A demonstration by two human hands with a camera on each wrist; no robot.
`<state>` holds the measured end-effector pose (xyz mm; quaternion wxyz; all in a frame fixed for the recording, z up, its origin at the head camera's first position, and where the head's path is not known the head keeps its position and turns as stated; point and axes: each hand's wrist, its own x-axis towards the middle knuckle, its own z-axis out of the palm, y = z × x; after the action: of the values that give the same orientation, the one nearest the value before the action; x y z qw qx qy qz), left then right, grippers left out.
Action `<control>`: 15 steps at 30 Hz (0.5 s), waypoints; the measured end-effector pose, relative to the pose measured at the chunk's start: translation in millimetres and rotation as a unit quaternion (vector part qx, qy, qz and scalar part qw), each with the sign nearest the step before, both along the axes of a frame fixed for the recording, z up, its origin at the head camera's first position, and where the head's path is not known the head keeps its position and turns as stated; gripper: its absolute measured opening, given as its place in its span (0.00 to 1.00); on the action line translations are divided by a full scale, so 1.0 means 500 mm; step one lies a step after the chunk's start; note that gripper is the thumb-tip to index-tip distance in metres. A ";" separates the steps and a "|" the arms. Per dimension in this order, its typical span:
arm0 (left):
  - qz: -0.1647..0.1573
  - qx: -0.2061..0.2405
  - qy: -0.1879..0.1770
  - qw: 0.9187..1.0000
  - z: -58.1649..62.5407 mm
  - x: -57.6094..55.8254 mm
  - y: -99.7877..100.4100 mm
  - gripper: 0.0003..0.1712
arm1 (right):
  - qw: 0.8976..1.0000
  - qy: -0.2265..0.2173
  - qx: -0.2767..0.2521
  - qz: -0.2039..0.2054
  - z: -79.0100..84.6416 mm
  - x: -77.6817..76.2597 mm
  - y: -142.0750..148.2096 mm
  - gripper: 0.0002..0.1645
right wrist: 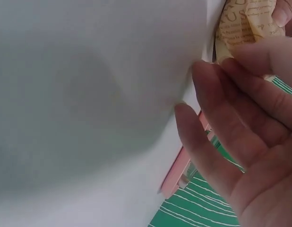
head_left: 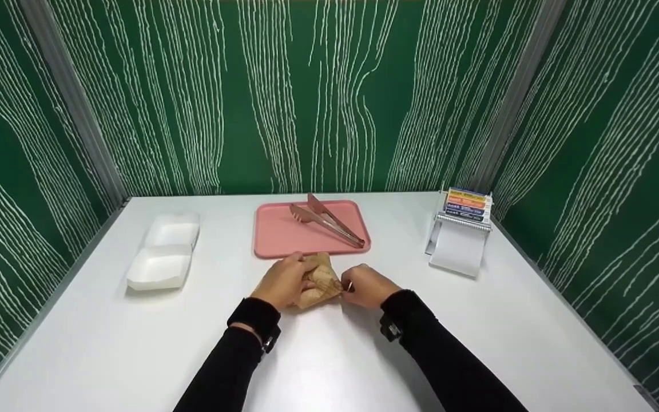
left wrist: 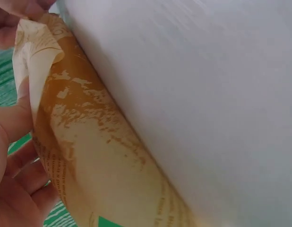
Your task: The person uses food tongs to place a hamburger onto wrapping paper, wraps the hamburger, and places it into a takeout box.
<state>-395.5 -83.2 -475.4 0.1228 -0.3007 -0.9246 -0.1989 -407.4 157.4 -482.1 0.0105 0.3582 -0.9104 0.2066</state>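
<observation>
A brown wrapping paper [head_left: 322,281] with printed lettering lies folded on the white table between the two hands. My left hand [head_left: 285,281] holds its left side; in the left wrist view the thumb lies along the paper's edge and the other fingers curl below. Dark wet-looking or greasy patches mark the paper [left wrist: 96,127] there. At the right end of the paper, my right hand [head_left: 368,286] pinches a corner between thumb and forefinger, while its other fingers [right wrist: 221,118] extend over the table. What the paper may enclose is hidden.
Just behind the hands lies a pink tray [head_left: 275,229] with metal tongs [head_left: 329,222] on it. An open white takeaway box [head_left: 161,269] sits at the left. On the right stands a holder with a white paper roll [head_left: 460,247] and coloured labels [head_left: 467,205]. Green patterned walls enclose the table.
</observation>
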 end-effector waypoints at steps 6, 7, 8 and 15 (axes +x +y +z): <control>0.004 -0.018 -0.022 1.000 0.005 0.001 0.000 0.23 | 1.000 -0.015 -0.001 0.022 0.005 0.004 -0.009 0.09; 0.005 -0.021 -0.022 1.000 0.007 0.001 0.000 0.23 | 1.000 -0.014 -0.005 0.027 0.006 0.005 -0.011 0.09; 0.007 -0.024 -0.022 0.999 0.008 0.001 0.001 0.23 | 0.999 -0.014 -0.009 0.034 0.007 0.007 -0.013 0.10; 0.004 -0.049 -0.014 0.999 0.011 0.004 0.003 0.21 | 0.998 -0.028 -0.018 0.053 -0.001 0.014 -0.027 0.12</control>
<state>-393.7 -81.7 -469.7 0.0961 -0.2996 -0.9361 -0.1570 -400.2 143.7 -482.9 -0.0196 0.3996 -0.8863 0.2330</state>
